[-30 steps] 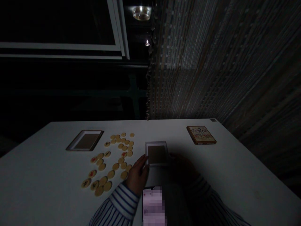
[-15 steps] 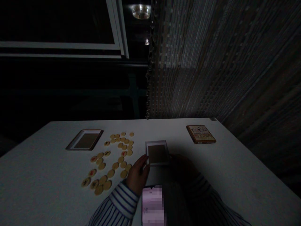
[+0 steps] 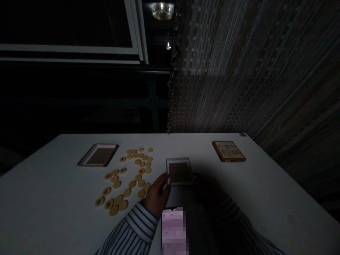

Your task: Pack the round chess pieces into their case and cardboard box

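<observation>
A small open box point(image 3: 178, 160) with pale walls and a brown inside bottom sits on the table in front of me, with nothing in it. My left hand point(image 3: 156, 196) grips its left side, thumb near the front corner. My right hand point(image 3: 211, 188), dark in shadow, holds the right side; its fingers are hard to make out. To the left lie many round wooden Chinese chess pieces point(image 3: 126, 192), some face up with red or black characters, others showing plain faces.
An open box lid point(image 3: 87, 156) lies at the far left of the white table point(image 3: 265, 205). A closed box with a printed cover point(image 3: 228, 150) rests at the right. A lit phone point(image 3: 171, 230) is close to me. Behind the table hangs a string curtain point(image 3: 209, 88).
The view has shifted slightly, so everything appears a little further right. Both hands keep their places on the small box, and the pieces lie as before.
</observation>
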Demonstrator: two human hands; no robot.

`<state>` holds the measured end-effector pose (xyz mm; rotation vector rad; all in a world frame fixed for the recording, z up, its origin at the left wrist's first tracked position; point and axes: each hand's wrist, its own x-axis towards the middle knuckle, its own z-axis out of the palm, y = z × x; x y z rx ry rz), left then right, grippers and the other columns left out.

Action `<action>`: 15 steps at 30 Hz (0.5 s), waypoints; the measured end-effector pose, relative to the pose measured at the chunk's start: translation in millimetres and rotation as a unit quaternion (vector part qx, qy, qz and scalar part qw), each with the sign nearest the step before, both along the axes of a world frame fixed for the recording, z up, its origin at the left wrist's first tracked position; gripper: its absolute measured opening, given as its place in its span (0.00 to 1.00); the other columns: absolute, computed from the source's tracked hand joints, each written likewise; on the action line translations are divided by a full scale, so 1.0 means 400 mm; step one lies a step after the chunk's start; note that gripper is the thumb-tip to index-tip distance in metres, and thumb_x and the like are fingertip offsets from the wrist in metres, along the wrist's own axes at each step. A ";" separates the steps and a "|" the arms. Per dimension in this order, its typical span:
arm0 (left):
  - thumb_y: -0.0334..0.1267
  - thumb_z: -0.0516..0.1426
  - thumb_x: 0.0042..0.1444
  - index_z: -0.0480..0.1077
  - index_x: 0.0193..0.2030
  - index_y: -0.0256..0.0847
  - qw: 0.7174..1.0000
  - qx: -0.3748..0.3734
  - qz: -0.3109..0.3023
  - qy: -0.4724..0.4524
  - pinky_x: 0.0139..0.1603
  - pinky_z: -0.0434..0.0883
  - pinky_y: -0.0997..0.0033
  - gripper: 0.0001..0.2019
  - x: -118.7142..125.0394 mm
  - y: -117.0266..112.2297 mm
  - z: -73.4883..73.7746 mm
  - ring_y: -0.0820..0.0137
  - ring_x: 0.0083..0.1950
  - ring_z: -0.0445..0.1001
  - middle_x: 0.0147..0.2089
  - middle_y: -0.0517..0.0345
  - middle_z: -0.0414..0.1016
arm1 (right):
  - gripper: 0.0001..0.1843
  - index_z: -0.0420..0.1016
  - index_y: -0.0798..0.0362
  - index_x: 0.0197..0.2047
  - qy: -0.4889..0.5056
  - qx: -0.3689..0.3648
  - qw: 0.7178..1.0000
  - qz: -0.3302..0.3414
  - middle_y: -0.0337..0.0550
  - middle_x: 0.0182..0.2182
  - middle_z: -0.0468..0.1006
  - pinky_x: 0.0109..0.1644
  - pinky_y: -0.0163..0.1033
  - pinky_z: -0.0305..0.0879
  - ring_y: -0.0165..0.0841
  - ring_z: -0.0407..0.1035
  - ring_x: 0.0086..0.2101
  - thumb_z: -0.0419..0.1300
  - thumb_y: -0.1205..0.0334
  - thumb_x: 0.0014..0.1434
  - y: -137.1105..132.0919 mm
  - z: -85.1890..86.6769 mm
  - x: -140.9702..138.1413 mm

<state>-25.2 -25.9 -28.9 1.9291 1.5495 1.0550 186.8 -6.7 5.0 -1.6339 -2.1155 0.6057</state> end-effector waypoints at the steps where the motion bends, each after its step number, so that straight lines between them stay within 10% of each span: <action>1: 0.35 0.51 0.51 0.66 0.50 0.38 1.000 0.001 0.001 0.001 0.55 0.63 0.61 0.18 0.000 0.000 0.000 0.65 0.53 0.66 0.51 0.50 0.69 | 0.20 0.69 0.53 0.47 -0.001 0.002 1.000 0.003 0.45 0.36 0.76 0.39 0.38 0.65 0.35 0.70 0.36 0.47 0.57 0.55 0.000 -0.002 0.001; 15: 0.35 0.50 0.51 0.64 0.51 0.38 1.000 -0.016 -0.004 0.002 0.55 0.63 0.61 0.19 0.000 -0.003 0.007 0.66 0.54 0.65 0.52 0.50 0.68 | 0.21 0.67 0.55 0.49 0.000 -0.012 1.000 -0.002 0.47 0.38 0.76 0.40 0.38 0.65 0.35 0.70 0.37 0.47 0.57 0.55 0.000 -0.009 0.008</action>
